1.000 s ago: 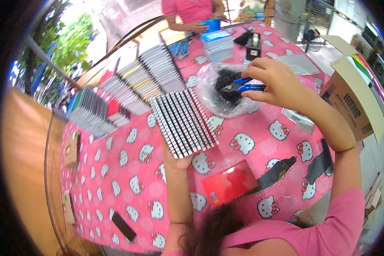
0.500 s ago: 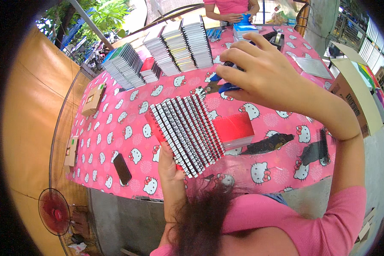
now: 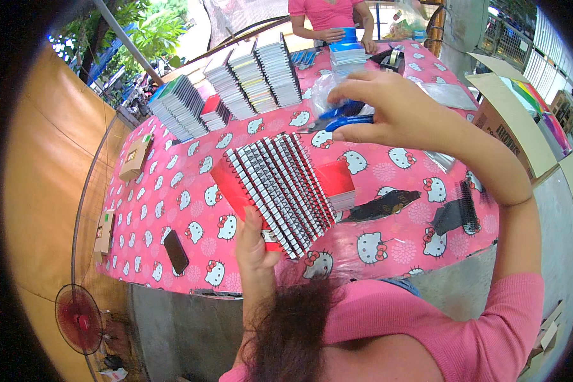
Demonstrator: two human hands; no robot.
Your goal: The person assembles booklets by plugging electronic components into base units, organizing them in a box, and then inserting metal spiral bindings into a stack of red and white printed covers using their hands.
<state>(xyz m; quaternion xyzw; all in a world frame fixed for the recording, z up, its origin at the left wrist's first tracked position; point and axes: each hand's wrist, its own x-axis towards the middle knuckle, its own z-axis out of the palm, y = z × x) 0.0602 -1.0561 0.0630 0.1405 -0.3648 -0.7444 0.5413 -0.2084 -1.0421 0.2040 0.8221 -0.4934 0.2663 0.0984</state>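
My left hand (image 3: 254, 245) grips a batch of red-covered spiral notebooks (image 3: 279, 191) near its lower left corner, thumb against the red cover. Their black coil bindings and white page edges face up. Above and to the right, my right hand (image 3: 398, 111) is closed around a blue-handled tool (image 3: 349, 121); its working end is hard to make out, and it stands apart from the notebooks. Just right of the batch, partly behind it, more red notebooks (image 3: 336, 177) lie stacked on the table.
Tall notebook stacks (image 3: 251, 73) line the far left of the pink table (image 3: 369, 270). A phone (image 3: 176, 251), a black strip (image 3: 385, 205) and black coils (image 3: 470, 207) lie nearer. Across the table, another person (image 3: 328, 16) handles blue notebooks (image 3: 347, 54). A cardboard box (image 3: 512, 121) stands right.
The view has shifted slightly. The notebooks have tilted, showing more red cover at left, and my left thumb now reaches higher on it. My right hand has turned, exposing more of the blue handles.
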